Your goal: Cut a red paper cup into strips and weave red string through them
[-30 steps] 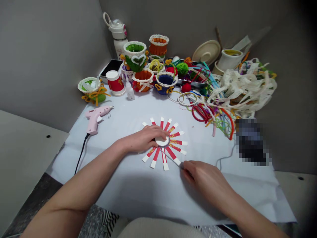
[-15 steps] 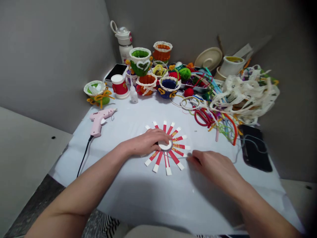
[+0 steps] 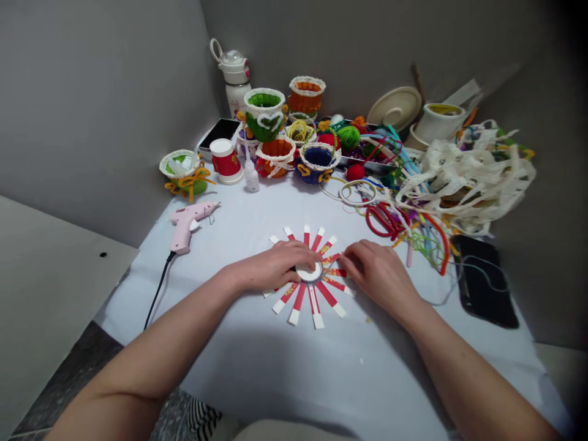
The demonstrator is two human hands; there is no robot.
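A splayed paper cup lies on the worktop, its red-and-gold, white-tipped strips radiating from a white round base; clock positions are read about this centre. The left hand reaches in from nine o'clock, thumb at the near edge of the base and fingers on top, the two standing moderately apart and pressing rather than gripping. The right hand is at two to three o'clock, fingers pinched narrow on a thin grey cord that runs taut to the rim of the base. Compared with the frame half a second earlier, the pinching fingertips have travelled anticlockwise from about four o'clock to two o'clock, over the strips on that side; a second earlier they lay between four and five. The left hand has kept its place on the base throughout. Surrounding items: at three o'clock, a black smartphone crossed by a loop of grey cord; at two o'clock, red-handled scissors; at twelve, a dark blue lace-rimmed basket; at eleven, an inverted red-and-white paper cup; at ten, a pink hot-glue gun.
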